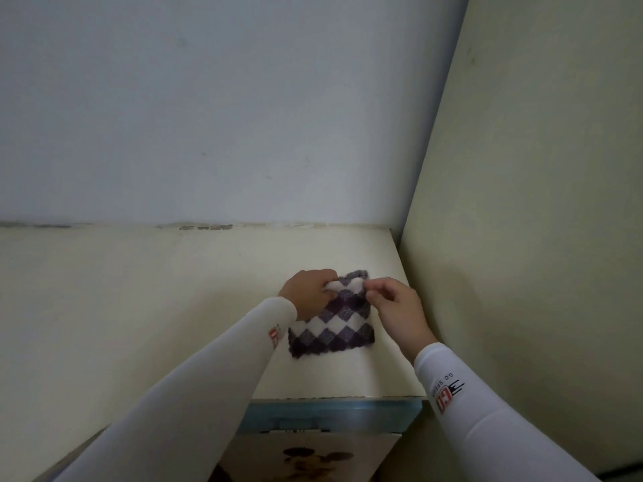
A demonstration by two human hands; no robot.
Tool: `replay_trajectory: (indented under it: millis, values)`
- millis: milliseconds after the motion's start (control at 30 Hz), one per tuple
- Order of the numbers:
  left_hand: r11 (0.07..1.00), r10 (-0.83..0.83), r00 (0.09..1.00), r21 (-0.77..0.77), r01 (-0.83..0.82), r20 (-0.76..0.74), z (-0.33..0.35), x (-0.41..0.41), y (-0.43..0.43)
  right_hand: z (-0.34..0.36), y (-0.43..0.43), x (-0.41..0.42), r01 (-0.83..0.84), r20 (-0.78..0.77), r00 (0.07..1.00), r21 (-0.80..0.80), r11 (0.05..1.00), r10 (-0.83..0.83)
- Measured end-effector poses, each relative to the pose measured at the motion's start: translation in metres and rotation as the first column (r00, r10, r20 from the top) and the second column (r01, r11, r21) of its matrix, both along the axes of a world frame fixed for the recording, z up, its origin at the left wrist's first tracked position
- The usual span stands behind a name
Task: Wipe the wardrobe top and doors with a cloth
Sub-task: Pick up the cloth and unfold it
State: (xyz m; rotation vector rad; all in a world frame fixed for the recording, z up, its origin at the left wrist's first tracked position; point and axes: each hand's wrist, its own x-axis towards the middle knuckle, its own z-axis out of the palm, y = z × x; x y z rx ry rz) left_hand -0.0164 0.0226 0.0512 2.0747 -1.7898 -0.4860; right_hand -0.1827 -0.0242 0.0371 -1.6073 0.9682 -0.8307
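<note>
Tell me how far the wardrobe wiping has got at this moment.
Nothing looks finished: grime still lines the back edge of the wardrobe top. In hand: both the left hand and right hand pinch the far edge of the checked cloth lying near the right corner. The door below remains.

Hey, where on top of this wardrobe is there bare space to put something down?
The wardrobe top is bare left of the cloth, out to the back wall. It is crowded near the right wall, where the left hand and right hand pinch the cloth.
</note>
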Motion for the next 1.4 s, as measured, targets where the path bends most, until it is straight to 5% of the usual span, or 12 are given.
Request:
replay_trajectory:
  millis: [233, 367, 533, 700, 833, 933, 1033, 1200, 1333, 1400]
  values:
    - [0.982, 0.012, 0.962, -0.179, -0.062, -0.272, 0.058, -0.006, 0.046, 0.048, 0.009, 0.0, 0.218, 0.298, 0.933, -0.021, 0.976, -0.202]
    - [0.983, -0.022, 0.942, -0.181, -0.041, -0.334, 0.089, -0.015, 0.068, 0.074, 0.023, -0.001, -0.043, 0.224, 0.973, -0.084, 0.996, 0.061]
    - [0.967, -0.057, 0.941, -0.252, -0.031, -0.334, 0.116, -0.038, 0.095, 0.104, 0.053, -0.016, -0.297, 0.313, 0.905, -0.018, 0.955, 0.288]
    - [0.882, 0.082, 0.976, -0.442, -0.165, -0.2, 0.134, -0.061, 0.113, 0.125, 0.08, -0.038, -0.325, 0.445, 0.842, -0.036, 0.945, 0.307]
    - [0.796, 0.035, 0.876, -0.516, -0.315, -0.481, 0.152, -0.091, 0.129, 0.142, 0.1, -0.054, -0.437, 0.736, 0.654, 0.179, 0.882, 0.175]
    - [0.839, -0.12, 0.704, -0.45, -0.304, -0.7, 0.165, -0.12, 0.146, 0.157, 0.123, -0.061, -0.384, 0.717, 0.67, 0.114, 0.916, 0.192]
    - [0.818, -0.208, 0.642, -0.491, -0.299, -0.738, 0.171, -0.142, 0.16, 0.169, 0.148, -0.071, -0.217, 0.592, 0.784, -0.019, 0.976, 0.186]
    - [0.816, -0.318, 0.667, -0.553, -0.17, -0.674, 0.182, -0.162, 0.177, 0.174, 0.173, -0.099, -0.117, 0.396, 0.899, -0.194, 0.974, 0.187]
    - [0.837, -0.398, 0.582, -0.541, -0.087, -0.709, 0.194, -0.178, 0.19, 0.187, 0.182, -0.127, -0.085, 0.417, 0.891, -0.235, 0.968, 0.18]
    - [0.824, -0.36, 0.639, -0.553, -0.124, -0.68, 0.197, -0.19, 0.187, 0.193, 0.186, -0.135, -0.106, 0.449, 0.868, -0.248, 0.963, 0.211]
